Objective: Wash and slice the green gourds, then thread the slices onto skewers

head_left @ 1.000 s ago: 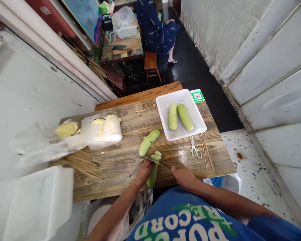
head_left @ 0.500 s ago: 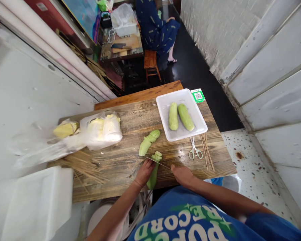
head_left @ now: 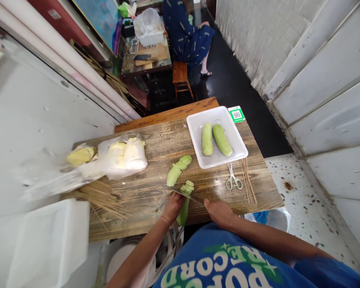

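Observation:
A green zucchini (head_left: 183, 212) lies lengthwise near the front edge of the wooden table, its far end cut into slices. My left hand (head_left: 173, 206) is closed on its left side, holding it down. In my right hand (head_left: 217, 211) is the handle of a knife (head_left: 195, 198), whose thin blade crosses the zucchini just behind the slices. Beyond the blade rests a second, sliced zucchini (head_left: 179, 170), its pieces leaning together. Two whole peeled zucchinis, one pale (head_left: 207, 139) and one greener (head_left: 222, 139), lie in a white tray (head_left: 195, 154).
Scissors (head_left: 234, 182) and thin wooden skewers (head_left: 248, 181) lie right of the knife. Bagged cabbage (head_left: 123, 156) and more skewers (head_left: 105, 200) occupy the table's left side, by a white bin (head_left: 48, 240). A person in a dark blue dress (head_left: 186, 36) sits beyond the table.
The knife blade has shifted slightly toward me along the zucchini. Both hands keep nearly the same places, and the view has moved a little.

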Action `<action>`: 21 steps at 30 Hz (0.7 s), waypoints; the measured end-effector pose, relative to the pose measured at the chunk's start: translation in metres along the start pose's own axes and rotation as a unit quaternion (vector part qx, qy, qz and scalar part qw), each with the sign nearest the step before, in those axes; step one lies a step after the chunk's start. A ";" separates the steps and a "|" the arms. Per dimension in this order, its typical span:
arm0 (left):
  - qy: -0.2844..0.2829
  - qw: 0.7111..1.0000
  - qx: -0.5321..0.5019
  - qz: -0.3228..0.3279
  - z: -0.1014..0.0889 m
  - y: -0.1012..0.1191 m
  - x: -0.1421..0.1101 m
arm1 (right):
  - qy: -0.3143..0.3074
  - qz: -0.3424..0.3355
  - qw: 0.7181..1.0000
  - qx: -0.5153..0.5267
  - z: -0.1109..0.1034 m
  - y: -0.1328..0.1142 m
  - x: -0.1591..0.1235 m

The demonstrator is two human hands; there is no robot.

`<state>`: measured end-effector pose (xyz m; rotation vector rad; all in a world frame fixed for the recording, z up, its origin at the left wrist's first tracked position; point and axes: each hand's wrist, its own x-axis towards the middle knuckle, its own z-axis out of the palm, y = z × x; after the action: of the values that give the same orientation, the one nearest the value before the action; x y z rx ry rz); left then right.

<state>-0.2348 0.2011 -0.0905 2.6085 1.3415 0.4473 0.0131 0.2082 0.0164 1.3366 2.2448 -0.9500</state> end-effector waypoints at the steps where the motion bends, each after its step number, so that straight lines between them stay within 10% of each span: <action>1: -0.001 1.000 0.001 -0.004 0.000 0.000 -0.001 | 0.000 -0.002 1.000 -0.001 0.000 -0.001 0.000; 21: -0.007 1.000 -0.009 0.007 0.009 -0.001 -0.013 | -0.002 -0.021 0.998 -0.054 0.013 0.008 0.022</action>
<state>-0.2403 0.1908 -0.1014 2.6022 1.3098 0.4407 0.0092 0.2156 -0.0088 1.2438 2.2948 -0.8320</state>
